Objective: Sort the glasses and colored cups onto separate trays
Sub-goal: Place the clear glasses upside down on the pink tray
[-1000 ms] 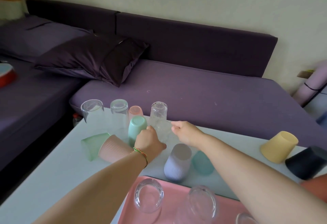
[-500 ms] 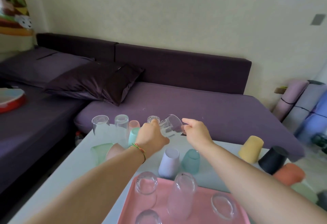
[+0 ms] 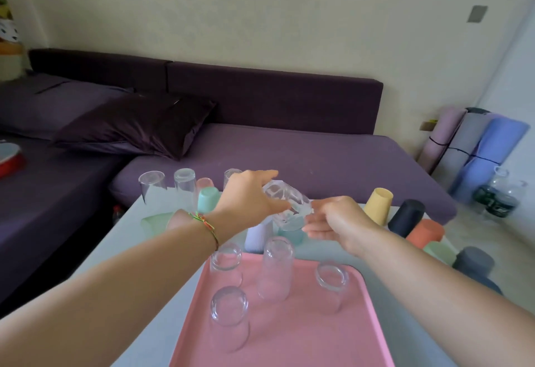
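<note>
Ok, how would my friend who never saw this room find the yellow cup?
Find the pale table in front of the purple sofa, then look at the bunch of upside-down colored cups on its far right side. The yellow cup is the one at the left end of that bunch, beside a dark navy cup; no other cup on the table is yellow.

Upturned glasses [image 3: 276, 268] stud the pink tray [image 3: 312, 343] — its near-right corner lies free.
</note>
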